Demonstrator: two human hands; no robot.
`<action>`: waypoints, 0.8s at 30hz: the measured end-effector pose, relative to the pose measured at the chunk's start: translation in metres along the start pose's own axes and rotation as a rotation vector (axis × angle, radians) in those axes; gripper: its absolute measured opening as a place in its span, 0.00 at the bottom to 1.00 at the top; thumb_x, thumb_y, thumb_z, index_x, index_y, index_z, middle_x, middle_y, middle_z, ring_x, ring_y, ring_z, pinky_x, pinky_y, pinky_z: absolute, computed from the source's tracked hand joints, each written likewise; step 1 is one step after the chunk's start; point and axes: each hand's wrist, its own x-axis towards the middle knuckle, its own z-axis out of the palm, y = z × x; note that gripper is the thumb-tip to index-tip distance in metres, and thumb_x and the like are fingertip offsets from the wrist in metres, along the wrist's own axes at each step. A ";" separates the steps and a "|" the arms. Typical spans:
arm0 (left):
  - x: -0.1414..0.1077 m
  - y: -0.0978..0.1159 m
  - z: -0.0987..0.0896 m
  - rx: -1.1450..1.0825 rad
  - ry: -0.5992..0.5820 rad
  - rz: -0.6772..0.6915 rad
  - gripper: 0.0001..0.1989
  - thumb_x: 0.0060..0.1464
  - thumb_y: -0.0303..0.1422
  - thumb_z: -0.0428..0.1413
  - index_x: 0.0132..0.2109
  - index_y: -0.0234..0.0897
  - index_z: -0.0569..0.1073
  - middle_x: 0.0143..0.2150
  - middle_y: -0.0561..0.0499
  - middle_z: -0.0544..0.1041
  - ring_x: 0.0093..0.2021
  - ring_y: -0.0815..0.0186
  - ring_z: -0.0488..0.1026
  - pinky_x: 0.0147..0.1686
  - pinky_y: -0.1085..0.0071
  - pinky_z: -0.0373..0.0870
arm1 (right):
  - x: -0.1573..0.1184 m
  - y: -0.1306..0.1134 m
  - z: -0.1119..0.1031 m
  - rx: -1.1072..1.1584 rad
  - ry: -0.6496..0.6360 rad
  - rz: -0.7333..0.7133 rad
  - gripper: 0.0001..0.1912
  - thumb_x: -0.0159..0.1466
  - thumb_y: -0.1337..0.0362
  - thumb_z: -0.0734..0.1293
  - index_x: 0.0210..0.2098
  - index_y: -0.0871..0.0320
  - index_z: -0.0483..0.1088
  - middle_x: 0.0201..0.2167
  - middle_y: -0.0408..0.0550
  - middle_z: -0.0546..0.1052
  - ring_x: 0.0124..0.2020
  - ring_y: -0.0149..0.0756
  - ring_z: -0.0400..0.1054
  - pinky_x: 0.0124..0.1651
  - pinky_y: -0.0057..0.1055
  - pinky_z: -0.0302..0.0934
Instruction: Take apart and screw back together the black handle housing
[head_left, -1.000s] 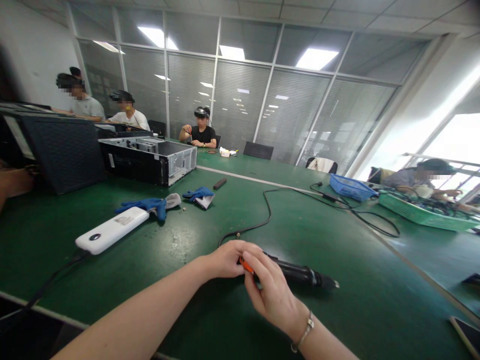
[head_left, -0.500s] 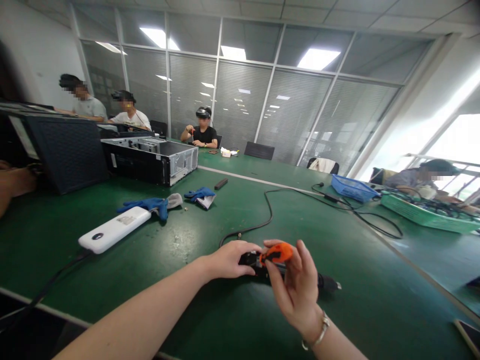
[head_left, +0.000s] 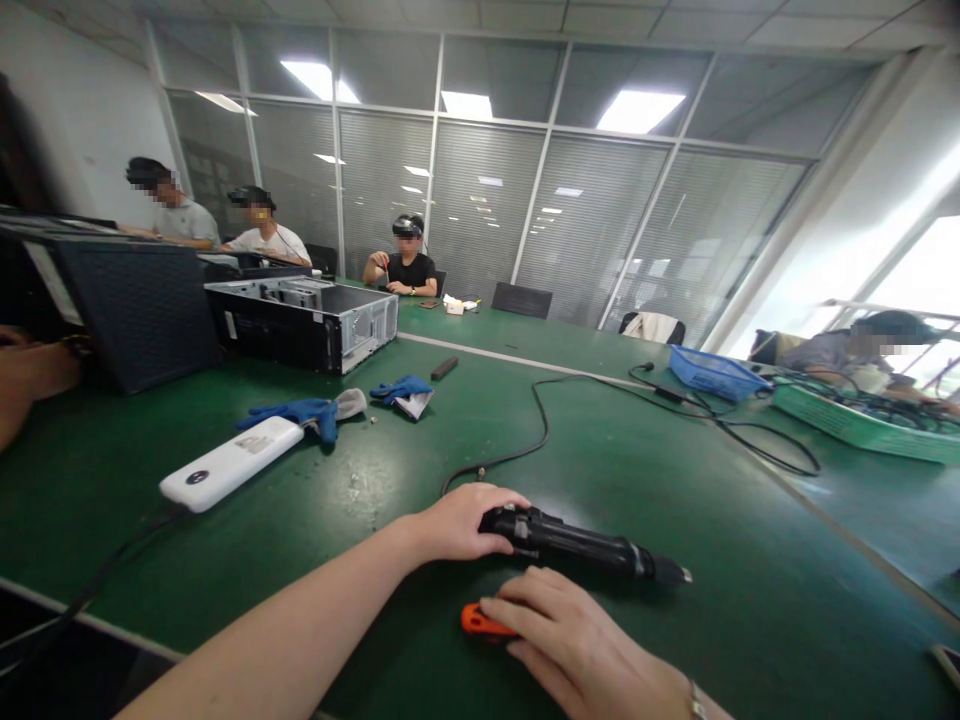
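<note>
My left hand [head_left: 469,522] is wrapped round the rear end of a black electric screwdriver [head_left: 581,543], which lies on the green table with its tip pointing right. A black cable [head_left: 541,420] runs over the table from near this hand. Closer to me, my right hand [head_left: 566,635] is closed over an orange-handled screwdriver [head_left: 484,622], low at the table surface. One end of the orange handle sticks out left of the fingers; the shaft is hidden.
On the left lie a white power adapter [head_left: 232,465] and blue-grey gloves [head_left: 300,413], before an open computer case [head_left: 281,325] and a dark case [head_left: 142,310]. A blue basket [head_left: 716,375] and green basket [head_left: 847,420] stand right. Several people sit around the table.
My right hand has moved down and toward me with the orange-handled screwdriver, away from the electric screwdriver, and turned palm down. My left hand keeps its grip.
</note>
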 end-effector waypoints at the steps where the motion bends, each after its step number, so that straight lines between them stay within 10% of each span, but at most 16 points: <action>1: 0.000 0.001 0.000 0.000 -0.005 -0.003 0.28 0.48 0.33 0.64 0.57 0.39 0.69 0.55 0.46 0.74 0.55 0.56 0.71 0.58 0.63 0.61 | -0.001 0.003 0.000 0.008 0.010 0.013 0.24 0.65 0.68 0.63 0.60 0.51 0.62 0.51 0.48 0.73 0.51 0.38 0.69 0.56 0.35 0.65; 12: -0.001 0.004 -0.003 0.011 -0.026 -0.023 0.27 0.51 0.35 0.63 0.58 0.42 0.68 0.55 0.46 0.74 0.55 0.56 0.70 0.57 0.61 0.61 | -0.061 0.097 -0.013 -0.124 0.248 0.305 0.20 0.64 0.58 0.66 0.54 0.51 0.68 0.48 0.53 0.74 0.47 0.42 0.70 0.49 0.42 0.68; 24: -0.001 0.003 -0.006 0.049 -0.016 -0.037 0.26 0.52 0.34 0.62 0.59 0.43 0.68 0.55 0.47 0.74 0.55 0.57 0.70 0.57 0.61 0.62 | -0.065 0.097 -0.012 -0.087 0.209 0.358 0.21 0.65 0.57 0.64 0.57 0.51 0.67 0.45 0.51 0.76 0.42 0.38 0.73 0.44 0.35 0.70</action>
